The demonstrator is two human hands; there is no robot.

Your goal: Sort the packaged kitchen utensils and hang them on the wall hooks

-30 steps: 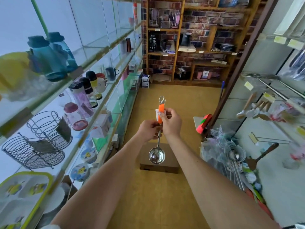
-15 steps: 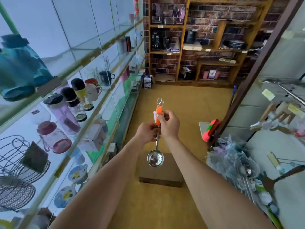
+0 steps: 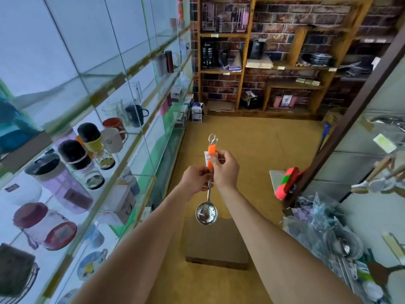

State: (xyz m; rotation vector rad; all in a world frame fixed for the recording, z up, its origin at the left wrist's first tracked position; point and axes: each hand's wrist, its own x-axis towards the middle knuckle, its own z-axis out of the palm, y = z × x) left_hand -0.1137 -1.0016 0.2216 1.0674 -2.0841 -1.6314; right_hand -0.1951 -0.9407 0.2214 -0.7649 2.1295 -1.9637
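A steel ladle (image 3: 206,213) with an orange handle and a metal hanging loop on top hangs bowl-down in front of me, over the aisle floor. My left hand (image 3: 195,179) grips its shaft just below the orange part. My right hand (image 3: 225,168) pinches the orange handle together with a small white tag. A heap of plastic-wrapped utensils (image 3: 324,233) lies low on the right. Wall hooks (image 3: 381,172) with wooden-handled tools hang on the white panel at the right edge.
Glass shelves (image 3: 122,77) with cups, jars and bottles line the left side. A flat cardboard box (image 3: 217,249) lies on the yellow floor under the ladle. Wooden shelving (image 3: 241,71) against a brick wall closes the aisle's far end. A red and green item (image 3: 287,183) sits at the right.
The view has swung left and a little up, so the right wall panel and utensil heap slid toward the right edge. Both hands keep the same hold on the ladle.
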